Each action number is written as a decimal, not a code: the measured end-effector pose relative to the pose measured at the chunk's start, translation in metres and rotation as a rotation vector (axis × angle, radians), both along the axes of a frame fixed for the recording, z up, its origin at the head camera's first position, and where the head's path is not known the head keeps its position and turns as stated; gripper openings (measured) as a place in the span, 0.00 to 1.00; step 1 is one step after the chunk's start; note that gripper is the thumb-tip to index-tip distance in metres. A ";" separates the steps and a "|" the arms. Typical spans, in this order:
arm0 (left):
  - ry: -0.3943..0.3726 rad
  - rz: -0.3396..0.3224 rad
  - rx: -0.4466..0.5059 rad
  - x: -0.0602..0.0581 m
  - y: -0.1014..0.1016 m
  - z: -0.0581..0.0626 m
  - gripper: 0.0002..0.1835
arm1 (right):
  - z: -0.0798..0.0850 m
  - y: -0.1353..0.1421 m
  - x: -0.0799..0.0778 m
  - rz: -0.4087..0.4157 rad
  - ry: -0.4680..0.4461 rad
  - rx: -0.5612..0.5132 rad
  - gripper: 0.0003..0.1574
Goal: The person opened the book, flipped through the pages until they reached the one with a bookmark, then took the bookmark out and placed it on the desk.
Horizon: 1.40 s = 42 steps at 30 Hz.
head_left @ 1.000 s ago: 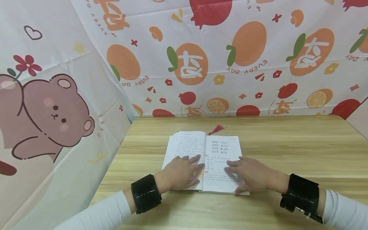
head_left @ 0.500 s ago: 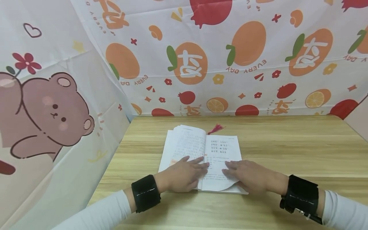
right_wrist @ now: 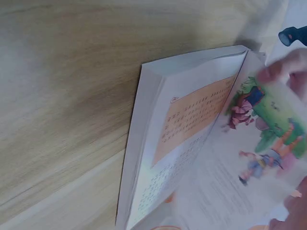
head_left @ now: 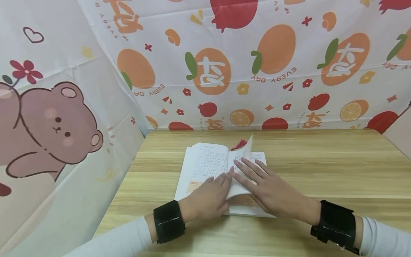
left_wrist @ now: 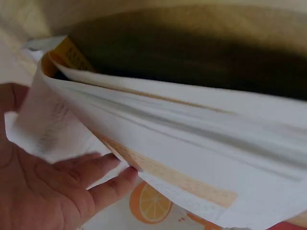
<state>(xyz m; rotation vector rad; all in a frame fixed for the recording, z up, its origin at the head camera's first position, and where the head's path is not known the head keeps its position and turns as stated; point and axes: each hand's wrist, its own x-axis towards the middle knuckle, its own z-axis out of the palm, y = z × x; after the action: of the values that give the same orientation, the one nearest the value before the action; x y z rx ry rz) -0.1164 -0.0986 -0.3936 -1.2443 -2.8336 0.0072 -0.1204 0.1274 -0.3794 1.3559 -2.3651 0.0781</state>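
An open book [head_left: 205, 157] with printed pages lies on the wooden table. My left hand [head_left: 208, 200] rests on the lower part of its left page, fingertips near the spine. In the left wrist view the left hand [left_wrist: 57, 187] touches the pages with extended fingers. My right hand [head_left: 273, 187] presses with spread, straight fingers against a lifted page [head_left: 245, 150], which stands slanted over the right half. In the right wrist view, this raised page [right_wrist: 216, 191] carries a colour picture of figures on green. Beneath it shows a page with an orange text box [right_wrist: 192, 120].
A red tassel [head_left: 239, 144] pokes out at the book's top edge. The wooden table [head_left: 321, 164] extends around the book. Behind it hangs a fruit-print cloth [head_left: 244, 71], and a bear-print cloth [head_left: 64, 125] hangs at the left.
My right hand has moved left and up over the book, lifting a page from its lower right corner toward the spine. The left hand shifted slightly and stays at the left page.
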 end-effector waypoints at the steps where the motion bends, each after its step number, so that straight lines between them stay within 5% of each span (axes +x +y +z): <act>1: 0.020 0.012 0.027 -0.001 -0.001 0.002 0.45 | 0.000 0.000 0.000 -0.005 0.005 -0.022 0.41; 5: 0.124 0.068 0.090 -0.001 -0.004 0.010 0.55 | 0.000 0.004 -0.001 -0.078 -0.030 -0.043 0.42; 8: 0.256 0.069 -0.034 0.000 -0.006 0.014 0.58 | -0.004 0.013 0.000 -0.120 -0.120 0.028 0.44; 11: 0.338 0.018 -0.209 0.001 -0.010 0.013 0.49 | -0.012 0.021 0.001 -0.128 -0.261 0.115 0.48; 15: 0.176 0.011 -0.262 0.000 -0.017 0.008 0.33 | -0.019 0.025 0.001 -0.142 -0.432 0.173 0.56; 20: -0.033 0.089 -0.197 -0.002 -0.022 0.011 0.27 | -0.021 0.025 -0.002 -0.165 -0.510 0.195 0.60; 29: -0.085 0.095 -0.202 -0.002 -0.021 0.020 0.27 | -0.016 0.027 -0.006 -0.183 -0.562 0.179 0.59; 42: -0.116 0.104 -0.188 -0.004 -0.022 0.016 0.27 | -0.016 0.027 -0.008 -0.140 -0.554 0.179 0.47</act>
<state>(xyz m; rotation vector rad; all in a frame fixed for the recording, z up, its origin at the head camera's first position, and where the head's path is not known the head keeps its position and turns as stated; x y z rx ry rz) -0.1204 -0.1203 -0.3772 -1.1624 -3.0564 0.2168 -0.1282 0.1549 -0.3952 1.3767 -2.9834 0.2324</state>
